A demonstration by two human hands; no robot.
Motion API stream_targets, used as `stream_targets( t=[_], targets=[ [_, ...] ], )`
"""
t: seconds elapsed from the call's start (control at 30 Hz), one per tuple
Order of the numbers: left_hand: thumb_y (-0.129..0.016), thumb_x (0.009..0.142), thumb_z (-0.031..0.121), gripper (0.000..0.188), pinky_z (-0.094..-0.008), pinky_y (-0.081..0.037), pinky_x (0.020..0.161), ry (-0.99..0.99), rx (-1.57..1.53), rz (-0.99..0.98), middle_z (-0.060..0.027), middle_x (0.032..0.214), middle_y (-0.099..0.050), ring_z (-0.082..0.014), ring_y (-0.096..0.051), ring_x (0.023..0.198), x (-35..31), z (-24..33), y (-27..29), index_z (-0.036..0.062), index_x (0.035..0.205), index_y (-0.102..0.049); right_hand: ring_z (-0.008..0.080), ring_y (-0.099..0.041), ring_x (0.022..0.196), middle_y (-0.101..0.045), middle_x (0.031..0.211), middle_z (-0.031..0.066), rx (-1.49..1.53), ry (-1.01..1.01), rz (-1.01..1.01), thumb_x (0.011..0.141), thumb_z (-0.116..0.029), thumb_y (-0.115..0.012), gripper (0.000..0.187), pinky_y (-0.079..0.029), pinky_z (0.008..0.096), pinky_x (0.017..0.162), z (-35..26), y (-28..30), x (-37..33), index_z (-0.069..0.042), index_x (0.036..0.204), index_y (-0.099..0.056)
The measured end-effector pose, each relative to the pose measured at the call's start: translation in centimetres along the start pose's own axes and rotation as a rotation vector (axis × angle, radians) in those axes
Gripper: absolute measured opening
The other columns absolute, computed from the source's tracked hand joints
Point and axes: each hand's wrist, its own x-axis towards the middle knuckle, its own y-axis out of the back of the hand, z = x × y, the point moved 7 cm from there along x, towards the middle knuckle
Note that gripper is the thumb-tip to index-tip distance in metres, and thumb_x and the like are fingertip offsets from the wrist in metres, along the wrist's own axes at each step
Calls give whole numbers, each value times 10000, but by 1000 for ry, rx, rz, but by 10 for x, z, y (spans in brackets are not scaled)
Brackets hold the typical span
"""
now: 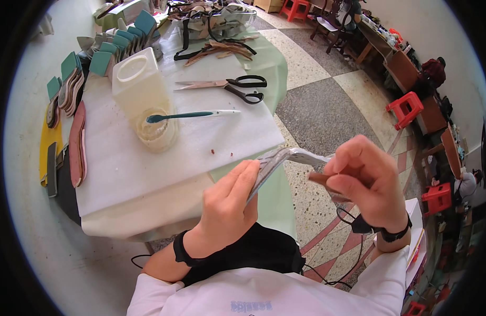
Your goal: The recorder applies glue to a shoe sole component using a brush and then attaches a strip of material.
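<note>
My left hand [230, 203] grips a thin grey insole-like piece [266, 171], seen nearly edge-on, so its full shape is hidden. From its upper end a narrow grey strip [306, 156] bends across to my right hand [367, 179]. Thumb and fingers of that hand are pinched on the strip, and a brown flap [319, 179] sticks out below them. Both hands are raised in front of the table's near right corner. On the white tabletop [211, 137] beyond, a teal-and-white toothbrush [193, 116] rests across a small tub of pale paste [159, 136].
Black-handled scissors [243, 87] lie behind the brush, near a translucent plastic jug [132, 79]. Insoles with teal heels [72, 79] are stacked at the left, above pinkish insoles [77, 145]. Scraps [222, 50] pile up at the back. Red stools [406, 109] and people working are at the right.
</note>
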Motion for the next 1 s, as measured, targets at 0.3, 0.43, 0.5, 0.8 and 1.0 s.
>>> stream_targets(
  t=[0.3, 0.43, 0.5, 0.8, 1.0],
  targets=[
    [-596, 666, -99, 358, -343, -517, 622, -13, 83, 17, -215, 944, -626, -345, -634, 745, 2, -11, 3, -58, 1021, -586, 55, -560, 756, -522, 856, 54, -183, 24, -130, 720, 135, -530, 234, -422, 172, 594, -2, 5, 5, 18, 922, -505],
    [-574, 772, -69, 194, -314, -518, 678, 47, 72, 5, -205, 875, -649, -327, -657, 758, 4, -10, 6, -54, 962, -612, 67, -560, 729, -511, 857, 85, -421, 45, -88, 673, 159, -472, 285, -425, 191, 580, -6, 14, 1, 25, 923, -508],
    [-576, 776, -63, 187, -310, -517, 672, 43, 75, 1, -202, 872, -650, -322, -658, 756, 1, -13, 9, -52, 958, -616, 77, -544, 657, -531, 817, 90, -452, 114, 17, 674, 156, -442, 272, -395, 200, 527, -9, 21, -1, 29, 902, -516],
    [-593, 747, -69, 198, -295, -494, 570, 208, -56, -260, -176, 809, -639, -286, -626, 641, -11, -23, 21, -39, 942, -617, 87, -459, 534, -567, 723, 65, -521, 171, -29, 784, 40, -600, 142, -349, 220, 475, 15, 46, 8, 21, 915, -652],
    [-603, 758, -55, 155, -292, -479, 532, 243, -189, -325, -153, 769, -631, -241, -605, 582, -18, -15, 13, -34, 909, -628, 112, -477, 569, -570, 756, 61, -438, 153, -176, 801, -9, -624, 166, -367, 246, 508, 65, 27, 32, 6, 961, -664]
  ],
)
